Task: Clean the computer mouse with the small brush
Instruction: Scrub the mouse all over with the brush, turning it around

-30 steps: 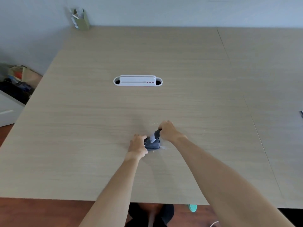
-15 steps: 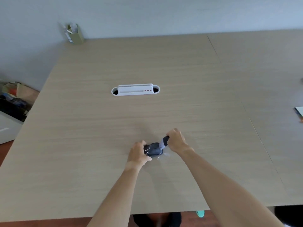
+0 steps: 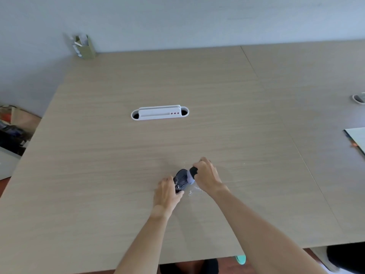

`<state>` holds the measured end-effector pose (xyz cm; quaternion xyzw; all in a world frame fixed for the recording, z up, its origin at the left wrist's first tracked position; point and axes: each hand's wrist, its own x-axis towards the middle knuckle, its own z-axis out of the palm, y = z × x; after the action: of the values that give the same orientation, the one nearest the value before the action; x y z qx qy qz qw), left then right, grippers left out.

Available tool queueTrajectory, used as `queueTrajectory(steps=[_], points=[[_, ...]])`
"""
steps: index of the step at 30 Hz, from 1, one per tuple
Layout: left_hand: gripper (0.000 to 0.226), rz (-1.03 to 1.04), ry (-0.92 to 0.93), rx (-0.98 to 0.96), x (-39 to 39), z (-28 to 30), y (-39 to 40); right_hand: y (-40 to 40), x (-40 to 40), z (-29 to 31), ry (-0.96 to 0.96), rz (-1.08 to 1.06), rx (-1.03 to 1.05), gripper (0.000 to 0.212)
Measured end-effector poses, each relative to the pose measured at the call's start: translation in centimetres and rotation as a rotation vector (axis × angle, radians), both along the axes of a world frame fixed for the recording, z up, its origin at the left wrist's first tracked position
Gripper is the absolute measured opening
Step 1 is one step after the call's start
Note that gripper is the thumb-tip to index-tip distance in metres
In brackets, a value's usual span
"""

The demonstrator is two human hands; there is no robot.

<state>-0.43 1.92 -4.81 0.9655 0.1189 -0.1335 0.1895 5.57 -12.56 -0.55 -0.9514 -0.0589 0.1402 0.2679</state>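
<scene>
Far-left corner: a cup [image 3: 85,48] by the wall. Mid table [image 3: 98,175]: a white cable tray [image 3: 160,113]. Nearer you, your left hand [image 3: 167,191] grips the mouse [image 3: 180,181] from its left side, pinning it to the table. Brush [image 3: 192,175] bristles sit on the mouse's right edge; your right hand [image 3: 206,177] is closed round the handle. White specks [image 3: 190,192] lie on the mouse & just beside it. Far right: paper [image 3: 357,138].

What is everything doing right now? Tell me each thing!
computer mouse: on the table, speckled with white bits, held steady.
small brush: bristles pressed on the mouse.
left hand: gripping the mouse.
right hand: closed around the brush.
cable port: set in the table, untouched.
pen holder: upright, far corner.
</scene>
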Motion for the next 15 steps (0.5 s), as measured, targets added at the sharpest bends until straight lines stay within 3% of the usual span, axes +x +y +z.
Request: queueTrajectory(steps=[3, 6, 11, 15], points=[[0.054, 0.014, 0.027, -0.027, 0.1, 0.1, 0.1, 1.1, -0.2, 0.0, 0.091, 0.120, 0.086, 0.025], [0.045, -0.051, 0.074, 0.000, 0.1, 0.1, 0.2, 1.5, -0.7, -0.4, 0.114, 0.212, 0.065, 0.037], [0.022, -0.124, 0.136, 0.077, 0.0, 1.1, 0.9, 0.2, -0.7, 0.4, -0.061, 0.025, -0.045, 0.014], [0.046, -0.110, 0.051, 0.124, 0.8, 2.5, 1.0, 0.4, -0.8, 0.9, 0.061, 0.003, 0.139, 0.023]])
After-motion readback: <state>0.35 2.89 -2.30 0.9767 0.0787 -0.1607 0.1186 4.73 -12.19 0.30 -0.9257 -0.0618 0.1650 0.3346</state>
